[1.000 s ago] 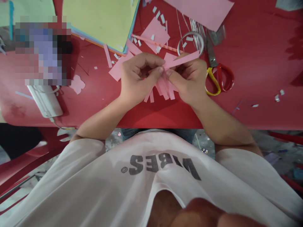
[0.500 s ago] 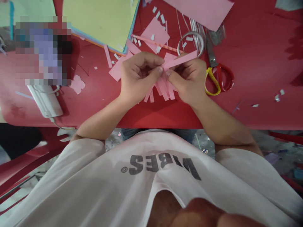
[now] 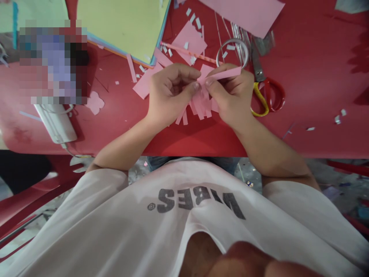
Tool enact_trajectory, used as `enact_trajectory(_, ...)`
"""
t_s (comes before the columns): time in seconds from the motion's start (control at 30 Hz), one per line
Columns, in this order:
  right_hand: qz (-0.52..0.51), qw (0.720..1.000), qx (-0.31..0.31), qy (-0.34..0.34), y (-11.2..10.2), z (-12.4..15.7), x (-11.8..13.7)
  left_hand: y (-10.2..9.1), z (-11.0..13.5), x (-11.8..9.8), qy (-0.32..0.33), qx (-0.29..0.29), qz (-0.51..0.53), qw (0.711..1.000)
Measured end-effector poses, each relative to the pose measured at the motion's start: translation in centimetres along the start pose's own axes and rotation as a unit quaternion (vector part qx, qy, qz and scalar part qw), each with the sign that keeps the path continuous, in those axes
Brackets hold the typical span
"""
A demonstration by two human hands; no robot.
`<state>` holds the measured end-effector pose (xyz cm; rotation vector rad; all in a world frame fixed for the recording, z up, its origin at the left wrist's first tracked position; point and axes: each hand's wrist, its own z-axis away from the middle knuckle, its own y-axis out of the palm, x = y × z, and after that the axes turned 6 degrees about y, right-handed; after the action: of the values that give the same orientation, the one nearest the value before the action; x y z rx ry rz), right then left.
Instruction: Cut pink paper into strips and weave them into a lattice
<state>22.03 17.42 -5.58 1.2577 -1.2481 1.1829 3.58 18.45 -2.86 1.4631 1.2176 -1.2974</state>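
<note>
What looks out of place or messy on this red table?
Loose white scraps lie scattered around the patterned pencil, with strays right of the scissors, looking like uncollected litter. Upper left is pixelated.

A narrow pink paper strip (image 3: 226, 73) slanted slightly up rightward in the frame's upper middle; other pink strips (image 3: 198, 107) fanned below.

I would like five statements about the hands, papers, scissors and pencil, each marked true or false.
1. The left hand and right hand both hold pink paper. True.
2. The scissors have one yellow handle and one red handle. True.
3. The right hand grips the scissors. False: the scissors lie on the red table.
4. The paper stack has a blue top sheet. False: the paper stack's top is pale yellow-green.
5. Small pale scraps lie near the pencil. True.
</note>
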Motion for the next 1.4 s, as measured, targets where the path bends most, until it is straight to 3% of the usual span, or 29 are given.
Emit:
enact_trajectory(0.2,0.036,0.999,-0.024,0.028,-0.1,0.0,-0.3,-0.1,-0.1,0.6,-0.020,-0.014,-0.004,1.000)
enact_trajectory(0.67,0.056,0.998,-0.035,-0.004,-0.1,-0.1,-0.5,-0.3,0.0,1.3,0.016,0.007,0.010,1.000)
enact_trajectory(0.87,0.046,0.998,-0.040,-0.008,-0.3,-0.1,0.3,0.2,-0.1,0.1,-0.049,0.025,0.050,0.997)
enact_trajectory(1.13,0.022,0.998,-0.049,0.031,-0.3,-0.2,0.4,0.4,-0.3,1.2,-0.129,0.001,0.159,0.979)
enact_trajectory(1.27,-0.076,0.993,-0.081,0.037,0.1,-0.5,-0.9,0.5,-0.2,1.1,-0.178,0.022,0.237,0.955)
enact_trajectory(1.4,-0.123,0.986,-0.090,0.066,0.1,-1.0,-1.7,0.7,0.1,1.8,-0.200,0.043,0.219,0.954)
